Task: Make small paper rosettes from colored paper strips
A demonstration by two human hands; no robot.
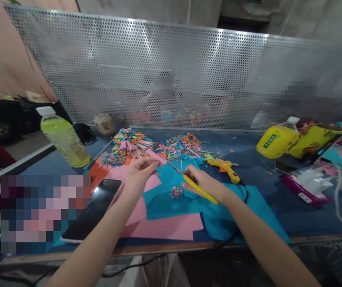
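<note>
Near the middle of the table, my left hand (143, 171) pinches a narrow pink paper strip (156, 155). My right hand (202, 181) is closed around yellow-handled scissors (201, 189), whose blades point up and left toward the strip. Below the hands, a small curled paper flower (176, 192) in orange, pink and blue lies on a blue paper sheet (162, 206). Pink sheets (171, 227) lie partly under the blue one. Behind the hands are a heap of fringed paper pieces (129, 141) and a scatter of coloured strips (184, 145).
A yellow glue gun (226, 169) lies right of my right hand, its cord trailing forward. A dark-screened tablet (96, 209) is beside my left forearm. Bottles (65, 137) stand left and right (277, 137). A purple power strip (305, 191) sits right; a perforated metal panel (173, 52) rises behind.
</note>
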